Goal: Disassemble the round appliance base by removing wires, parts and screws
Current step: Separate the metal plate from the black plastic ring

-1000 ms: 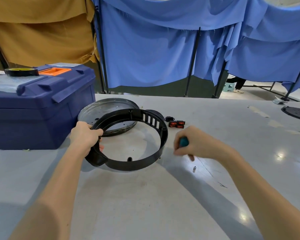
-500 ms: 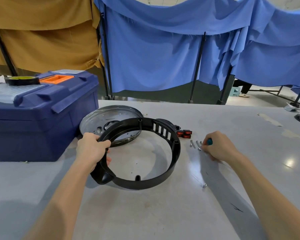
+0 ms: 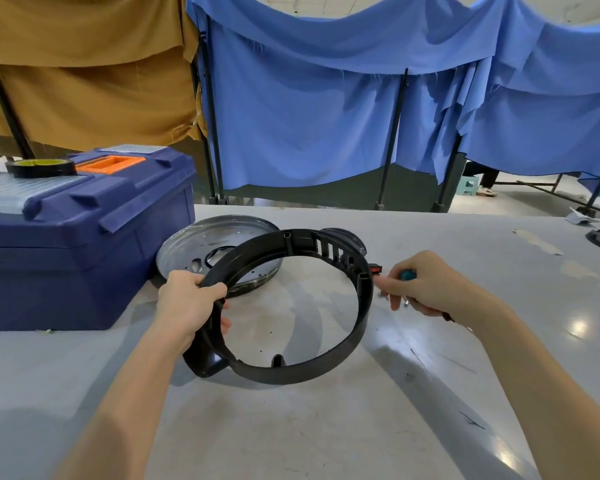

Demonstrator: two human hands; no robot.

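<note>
With your left hand (image 3: 191, 303) curled round the rim of the black ring base (image 3: 357, 327), tilted on the table (image 3: 291, 431) just right of the blue toolbox (image 3: 84, 258), steady it while your right hand (image 3: 430, 285), its grip closed on the teal screwdriver (image 3: 407, 274), parks the loose screws (image 3: 380, 294) farther right.

Grey table (image 3: 291, 427): blue toolbox (image 3: 77, 258), round metal plate (image 3: 222, 242).

No readable text, label, brand or number on anything.
</note>
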